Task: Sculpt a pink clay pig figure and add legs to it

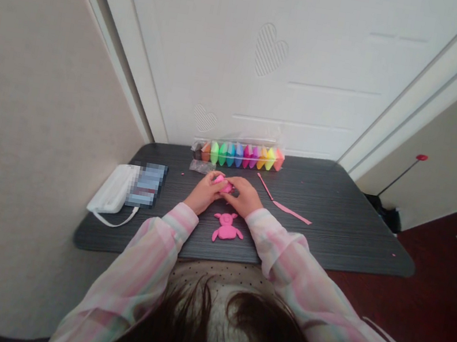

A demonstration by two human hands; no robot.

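Far left of the dark tabletop (364, 249): a white box-shaped device (115, 188) with a white cable (112, 224) looping from its near end toward a blurred-out blue item (148, 181) just to its right. Next, near the back edge, a crumpled clear wrapper (201, 167); from there a row of coloured clay packs (238, 155) in clear plastic runs rightward along the door (316, 63), dark at the left end, coral at the right.

Left hand (203, 193): fingers curled on the left side of a pink clay lump (223, 183). The lump sits between the two hands, partly hidden by the fingers; its exact shape cannot be told. Right hand (246, 196): closes on the lump from the right, so the hands meet around it, in front of the packs.

Pink figure (227, 231): flat on the tabletop, nearer the person than the lump, between the wrists, touched by neither hand; ears, round snout, body and two arms visible. Right of the right hand: a thin pink tool (265, 187) and a pink blade-shaped tool (291, 212), lying nearly end to end.
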